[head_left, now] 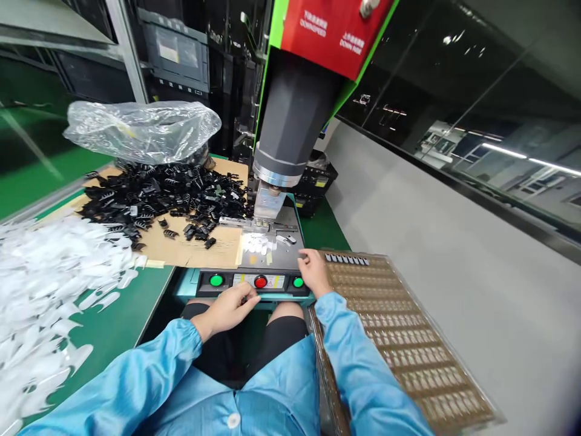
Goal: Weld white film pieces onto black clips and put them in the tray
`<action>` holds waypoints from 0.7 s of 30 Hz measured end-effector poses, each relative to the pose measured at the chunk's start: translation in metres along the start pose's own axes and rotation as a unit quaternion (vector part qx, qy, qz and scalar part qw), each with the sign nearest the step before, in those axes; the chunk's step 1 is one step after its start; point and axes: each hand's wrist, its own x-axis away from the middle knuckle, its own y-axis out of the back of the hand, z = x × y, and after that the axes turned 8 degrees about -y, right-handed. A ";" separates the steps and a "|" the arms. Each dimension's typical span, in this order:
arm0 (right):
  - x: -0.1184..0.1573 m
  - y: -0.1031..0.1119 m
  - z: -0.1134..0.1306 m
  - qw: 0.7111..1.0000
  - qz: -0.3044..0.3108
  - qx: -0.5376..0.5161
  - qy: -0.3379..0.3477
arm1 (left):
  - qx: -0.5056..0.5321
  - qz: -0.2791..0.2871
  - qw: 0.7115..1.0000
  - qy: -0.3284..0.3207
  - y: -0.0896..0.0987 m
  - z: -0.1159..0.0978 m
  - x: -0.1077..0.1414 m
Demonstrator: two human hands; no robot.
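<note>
My left hand [230, 306] hovers in front of the control panel, fingers curled and closed. A small dark bit shows by its fingertips, too little to name. To the right, my right hand [314, 274] is at the edge of the machine's metal bed [284, 257], between it and the tray. Its fingers are bent, with a gap between thumb and forefinger and nothing visible in it. Several small white pieces [258, 243] lie on the bed, with a black part [290, 240] beside them. Above stands the press head [295, 121], its clear-looking tool [269, 203] over the fixture [261, 225].
Black plastic clips [167, 194] are heaped on cardboard [200, 251] at left, below a clear plastic bag [145, 130]. White pieces [59, 272] cover the green table. The panel has green [216, 280] and red buttons [260, 281]. A compartment tray [399, 327] holds one row of parts [347, 260].
</note>
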 end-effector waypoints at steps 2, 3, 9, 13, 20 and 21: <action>-0.001 -0.030 0.027 1.000 0.026 0.013 0.001 | -0.030 0.014 0.999 -0.029 0.003 0.000 0.001; -0.003 -0.041 0.037 0.999 0.027 0.031 -0.009 | -0.043 0.021 0.998 -0.042 0.004 0.000 0.001; -0.019 -0.059 0.057 0.988 0.038 0.147 -0.041 | -0.088 0.037 0.993 -0.069 0.013 0.003 -0.003; -0.032 -0.056 0.061 0.979 0.073 0.183 -0.050 | -0.096 0.049 0.991 -0.077 0.018 0.002 -0.005; -0.045 -0.067 0.053 0.978 0.117 0.170 -0.037 | -0.063 0.069 0.995 -0.025 0.020 -0.001 0.002; -0.045 -0.068 0.051 0.980 0.112 0.162 -0.035 | -0.057 0.068 0.996 -0.013 0.019 -0.001 0.003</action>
